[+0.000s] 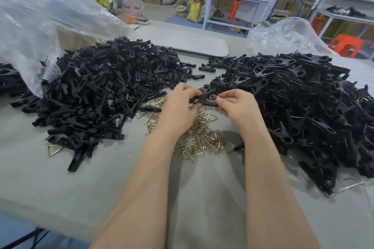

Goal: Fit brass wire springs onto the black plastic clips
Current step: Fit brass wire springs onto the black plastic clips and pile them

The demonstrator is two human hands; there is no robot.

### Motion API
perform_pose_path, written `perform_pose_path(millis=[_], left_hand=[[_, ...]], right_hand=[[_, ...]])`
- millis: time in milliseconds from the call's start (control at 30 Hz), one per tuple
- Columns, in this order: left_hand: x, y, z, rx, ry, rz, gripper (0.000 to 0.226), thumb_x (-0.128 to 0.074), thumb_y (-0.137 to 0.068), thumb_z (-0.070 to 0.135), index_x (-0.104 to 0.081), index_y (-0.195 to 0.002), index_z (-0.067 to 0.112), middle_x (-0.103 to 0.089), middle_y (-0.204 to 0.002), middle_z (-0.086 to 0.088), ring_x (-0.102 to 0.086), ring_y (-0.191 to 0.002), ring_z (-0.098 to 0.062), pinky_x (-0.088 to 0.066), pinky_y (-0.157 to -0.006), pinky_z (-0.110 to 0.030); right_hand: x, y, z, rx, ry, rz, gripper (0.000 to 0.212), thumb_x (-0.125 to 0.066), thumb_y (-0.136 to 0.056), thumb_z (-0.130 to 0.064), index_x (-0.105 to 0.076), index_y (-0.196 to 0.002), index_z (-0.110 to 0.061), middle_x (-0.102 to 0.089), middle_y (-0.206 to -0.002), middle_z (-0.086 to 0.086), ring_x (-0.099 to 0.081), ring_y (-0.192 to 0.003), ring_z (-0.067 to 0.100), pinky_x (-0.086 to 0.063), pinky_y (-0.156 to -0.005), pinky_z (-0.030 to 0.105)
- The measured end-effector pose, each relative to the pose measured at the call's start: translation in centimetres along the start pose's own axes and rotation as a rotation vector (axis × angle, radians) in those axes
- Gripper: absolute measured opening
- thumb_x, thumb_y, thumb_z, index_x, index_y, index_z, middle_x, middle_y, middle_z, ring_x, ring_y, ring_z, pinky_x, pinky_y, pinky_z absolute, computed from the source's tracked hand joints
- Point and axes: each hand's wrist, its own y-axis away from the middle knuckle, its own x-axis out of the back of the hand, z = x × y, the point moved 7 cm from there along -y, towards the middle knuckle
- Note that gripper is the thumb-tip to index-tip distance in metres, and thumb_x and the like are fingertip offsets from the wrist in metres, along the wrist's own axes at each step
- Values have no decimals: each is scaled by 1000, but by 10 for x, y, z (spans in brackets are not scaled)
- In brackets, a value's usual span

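My left hand [181, 105] grips a black plastic clip [206, 96] above the middle of the table. My right hand [237, 107] pinches a brass wire spring [215, 97] against the clip's right side. Under both hands lies a loose heap of brass springs [202, 137]. A big pile of black clip halves [105, 91] spreads to the left. On the right lies a pile of assembled clips [303, 103] with wire showing in them.
The grey cloth-covered table [50, 178] holds a clear plastic bag [40, 16] at the left back and another bag [287, 36] at the right back. A single spring [53, 149] lies at the left pile's front. White shelving, cardboard boxes and stools stand beyond.
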Motion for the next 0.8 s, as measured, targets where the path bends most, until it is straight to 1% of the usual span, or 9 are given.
perform_pose_path(millis=[133,300,400,500,600,667,700,733,800], left_hand=[[-2,1,2,-22,10,-38,27,-65,-88,17,-65,-115,21,-46,-98,14,-45,-86,-4,-35,-81,-20],[-2,2,4,-26,11,-57,27,-64,-89,16,-64,-116,20,-47,-103,12,-46,-91,-6,-38,-86,-23],[-1,3,7,-41,8,-73,28,-64,-89,15,-64,-117,19,-50,-105,10,-49,-93,-9,-44,-90,-30],[0,3,10,-61,17,-74,30,-65,-88,15,-63,-118,18,-51,-105,9,-50,-93,-9,-45,-92,-30],[1,3,10,-72,24,-84,30,-66,-88,15,-64,-117,17,-54,-107,7,-53,-97,-11,-45,-93,-30],[2,4,11,-76,67,-97,27,-67,-87,15,-66,-113,18,-54,-102,9,-54,-93,-10,-45,-90,-27],[3,4,12,-70,125,-108,24,-67,-86,15,-67,-110,20,-55,-98,11,-55,-90,-9,-46,-86,-24],[4,4,12,-57,206,-123,22,-68,-85,15,-67,-106,23,-56,-93,12,-57,-85,-6,-47,-80,-20],[7,5,14,-27,363,-157,21,-70,-84,15,-66,-97,31,-58,-82,15,-56,-71,3,-44,-66,-11]], right_hand=[[1,1,1,3,9,-8,12,-65,-87,-10,-61,-79,-18,-70,-69,-3,-66,-61,4,-53,-74,30],[6,1,-1,20,9,29,7,-65,-87,-11,-62,-83,-16,-71,-70,-3,-68,-67,10,-54,-78,32],[4,2,-3,40,65,25,10,-67,-85,-12,-61,-81,-18,-70,-70,-3,-67,-67,9,-52,-76,28],[2,3,-4,35,41,11,12,-67,-85,-12,-58,-82,-19,-70,-71,-3,-68,-62,4,-51,-68,20],[2,4,-5,19,11,-11,13,-67,-86,-9,-57,-82,-17,-70,-70,-2,-68,-60,4,-51,-61,16],[2,5,-4,-15,-45,-73,9,-65,-87,-7,-59,-84,-14,-70,-67,-2,-68,-60,4,-47,-54,11],[1,5,-3,-50,-102,-123,6,-64,-88,-7,-61,-86,-12,-71,-66,-1,-68,-62,5,-46,-53,10],[-1,7,-1,-95,-198,-180,4,-62,-89,-6,-62,-89,-10,-72,-67,-1,-68,-63,6,-48,-54,12],[-6,11,1,-187,-445,-274,9,-56,-91,-2,-63,-91,-9,-70,-66,0,-64,-60,7,-50,-55,15]])
